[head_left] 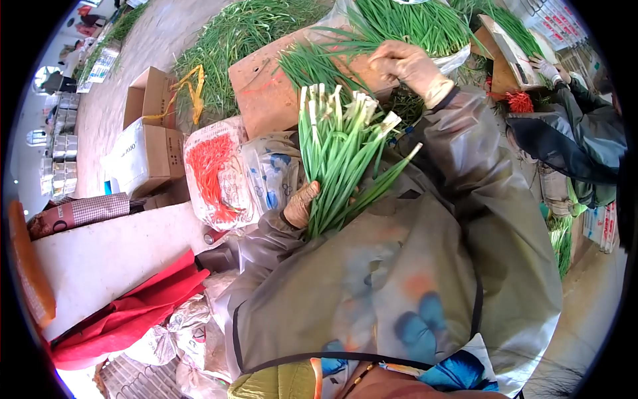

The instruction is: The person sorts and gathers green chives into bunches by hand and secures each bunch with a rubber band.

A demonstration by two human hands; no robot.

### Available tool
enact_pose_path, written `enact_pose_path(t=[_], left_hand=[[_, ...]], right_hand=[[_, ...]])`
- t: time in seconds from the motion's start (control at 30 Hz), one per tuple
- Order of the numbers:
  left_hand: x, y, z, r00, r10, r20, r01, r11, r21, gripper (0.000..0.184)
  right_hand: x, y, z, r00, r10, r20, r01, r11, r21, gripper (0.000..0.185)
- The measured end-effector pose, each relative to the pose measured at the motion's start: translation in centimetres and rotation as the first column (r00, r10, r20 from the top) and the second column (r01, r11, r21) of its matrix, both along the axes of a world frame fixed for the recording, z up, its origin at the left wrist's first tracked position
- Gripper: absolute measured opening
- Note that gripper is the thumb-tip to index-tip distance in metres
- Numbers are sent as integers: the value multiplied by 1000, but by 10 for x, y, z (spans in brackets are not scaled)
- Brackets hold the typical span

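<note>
Gloved, my left hand (303,205) is wrapped round the left side of a bunch of green stalks (337,156), whose pale root ends point up and away from me. My right hand (411,68), also gloved, is above and right of the bunch with its fingers bent together; what they hold, if anything, is too small to tell. Below it lies a brown board (262,100) with loose green stalks (312,66) on it. A large pile of green stalks (425,26) rests on plastic behind my right hand.
Red ties (211,174) lie on a white sack to the left. Further left are a cardboard box (154,149) and a white board (119,259). Cut greens (232,46) cover the floor ahead. Another person (571,133) sits at the right, hands at a separate board.
</note>
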State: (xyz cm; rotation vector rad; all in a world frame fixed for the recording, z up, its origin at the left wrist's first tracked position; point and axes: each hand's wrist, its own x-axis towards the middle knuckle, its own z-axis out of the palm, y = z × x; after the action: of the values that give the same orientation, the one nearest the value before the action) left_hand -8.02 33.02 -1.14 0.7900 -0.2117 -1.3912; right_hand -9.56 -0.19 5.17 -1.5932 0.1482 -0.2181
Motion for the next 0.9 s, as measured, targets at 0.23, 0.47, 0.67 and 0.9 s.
enact_pose_path(t=[0.23, 0.47, 0.67, 0.9], left_hand=[[2, 12, -23, 994, 75, -80, -79, 996, -46, 78], [-3, 2, -9, 998, 45, -50, -47, 997, -58, 82], [-12, 8, -8, 985, 153, -75, -160, 983, -91, 80], [-14, 12, -7, 978, 190, -90, -187, 982, 40, 72]], right_hand=[[-43, -20, -38, 924, -131, -360, 37, 965, -258, 32], [-36, 43, -2, 888, 366, -278, -451, 813, -369, 45], [-54, 10, 5, 977, 71, -200, -10, 956, 293, 25], [-62, 37, 42, 990, 23, -137, -15, 998, 54, 26]])
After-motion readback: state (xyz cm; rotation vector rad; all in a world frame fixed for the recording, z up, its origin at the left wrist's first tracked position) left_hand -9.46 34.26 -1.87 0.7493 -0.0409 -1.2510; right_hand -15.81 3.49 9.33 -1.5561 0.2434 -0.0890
